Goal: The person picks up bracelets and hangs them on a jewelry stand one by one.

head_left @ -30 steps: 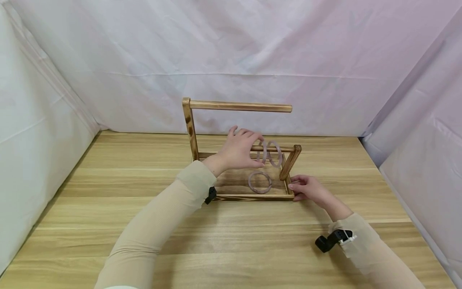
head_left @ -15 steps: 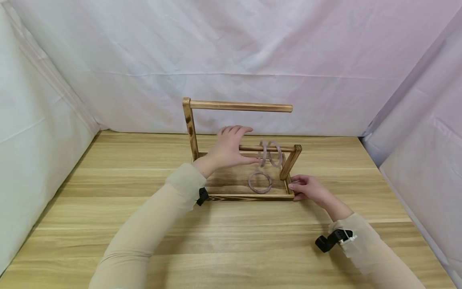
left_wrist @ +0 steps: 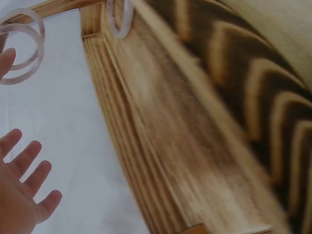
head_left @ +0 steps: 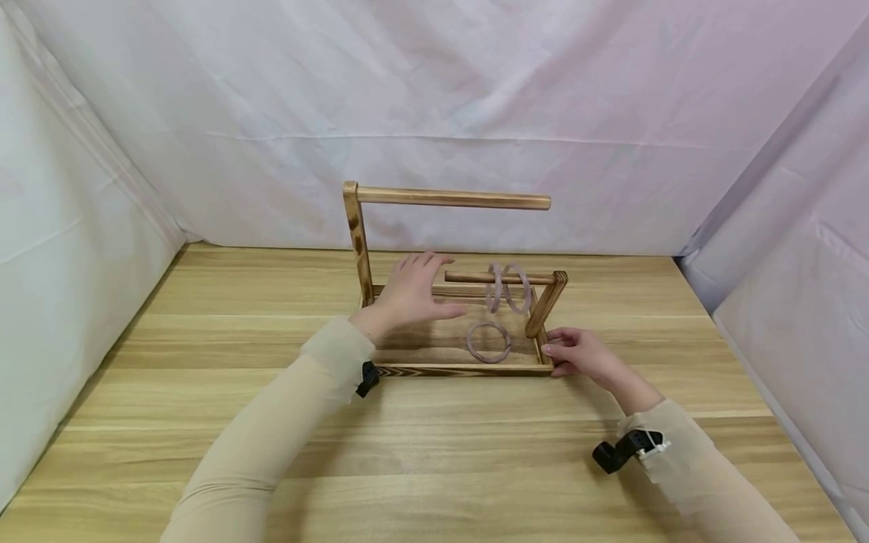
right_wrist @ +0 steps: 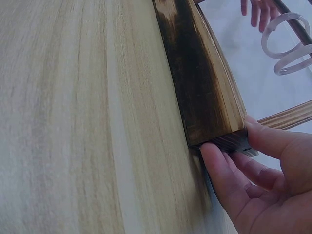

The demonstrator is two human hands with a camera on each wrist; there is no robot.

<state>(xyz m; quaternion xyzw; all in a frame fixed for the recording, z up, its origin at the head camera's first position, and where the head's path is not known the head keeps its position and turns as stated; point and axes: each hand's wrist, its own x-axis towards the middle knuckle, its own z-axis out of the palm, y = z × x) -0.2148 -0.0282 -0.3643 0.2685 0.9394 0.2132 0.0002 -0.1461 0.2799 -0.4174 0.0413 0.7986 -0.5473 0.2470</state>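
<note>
Taking the wooden tray (head_left: 462,370) as the clock face in the head view, the left hand (head_left: 410,294) is up around 10, thumb and fingers spread with nothing in them, just off the free end of the lower rod (head_left: 468,277). The right hand (head_left: 582,353) is out at 4, pinching the tray's near corner between thumb and fingers. Two pale rings hang on that rod around 2: the inner ring (head_left: 528,294) by the short post (head_left: 546,304), the outer ring (head_left: 498,290) just beside it, can't tell if they touch. A loose ring (head_left: 489,361) lies flat on the tray floor, a bit past 3. My guess is all three are light, stiff and kinda slick, maybe glassy, so I'd assume they can chip: pinch the band gently, and lift the flat one by its edge. Tray's probably light enough to slide if bumped, so that corner's a decent spot to steady it.
</note>
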